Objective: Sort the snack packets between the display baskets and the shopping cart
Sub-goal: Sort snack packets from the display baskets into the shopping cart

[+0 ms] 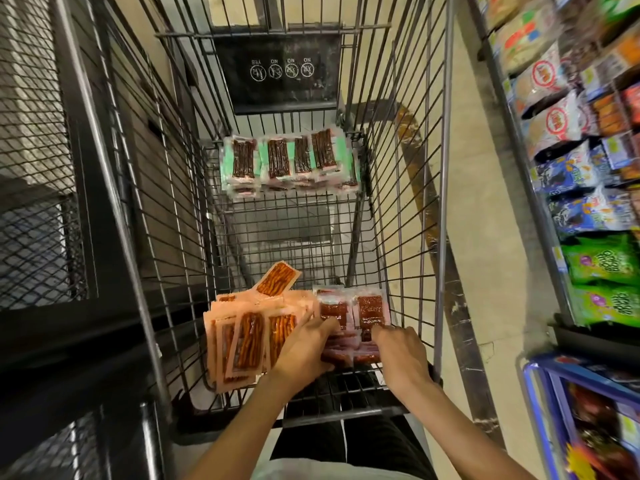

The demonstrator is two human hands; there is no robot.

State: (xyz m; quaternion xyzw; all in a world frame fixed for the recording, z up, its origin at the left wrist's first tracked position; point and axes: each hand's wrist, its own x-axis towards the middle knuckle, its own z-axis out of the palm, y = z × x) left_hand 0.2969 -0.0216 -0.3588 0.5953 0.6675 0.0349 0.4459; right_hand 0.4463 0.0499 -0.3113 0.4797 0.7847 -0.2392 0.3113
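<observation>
I look down into a wire shopping cart (408,188). At its near end lie a heap of orange snack packets (247,337) on the left and a stack of red packets (367,310) on the right. Green-edged packets of dark sticks (289,161) lie in a row at the far end. My left hand (304,348) grips the left side of the red stack, fingers curled over its edge. My right hand (401,351) holds the stack's right side, fingertips curled on the top packet. Both hands hide the lower packets.
A display shelf (588,150) of bagged snacks runs along the right. A blue basket (554,393) with packets stands at the lower right. Dark mesh racks (41,168) close in on the cart's left. The cart's folded black child seat flap (280,67) stands at the far end.
</observation>
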